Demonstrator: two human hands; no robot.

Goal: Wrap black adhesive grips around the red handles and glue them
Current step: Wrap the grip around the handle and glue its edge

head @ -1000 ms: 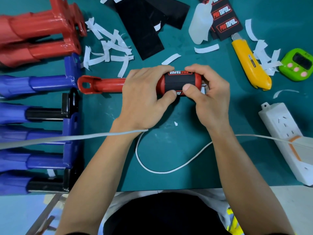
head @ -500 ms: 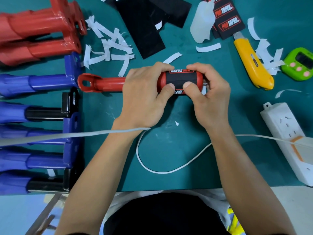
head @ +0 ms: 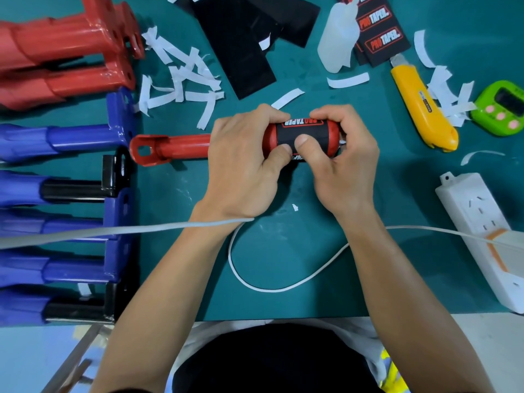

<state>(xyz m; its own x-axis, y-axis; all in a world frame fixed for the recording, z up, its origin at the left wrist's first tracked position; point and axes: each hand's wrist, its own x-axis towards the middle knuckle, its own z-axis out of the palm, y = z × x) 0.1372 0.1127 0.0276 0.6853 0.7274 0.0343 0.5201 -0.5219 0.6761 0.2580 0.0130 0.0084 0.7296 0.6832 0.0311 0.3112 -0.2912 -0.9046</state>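
Red handle (head: 175,147), one item: held crosswise over the green mat (head: 283,265), black adhesive grip (head: 306,130) wrapped round its thick end. Your left hand (head: 241,165) and right hand (head: 346,168) clasp that end, thumbs pressing the grip.

Small assembly workbench, workshop vibes for sure

Teal cutting mat (head: 283,265) littered with white peeled paper backing strips (head: 181,75), stacked red painted metal handles (head: 65,43) and blue ones (head: 79,137), yellow plastic utility knife (head: 422,109), translucent squeeze bottle (head: 337,38), white power strip (head: 476,222).
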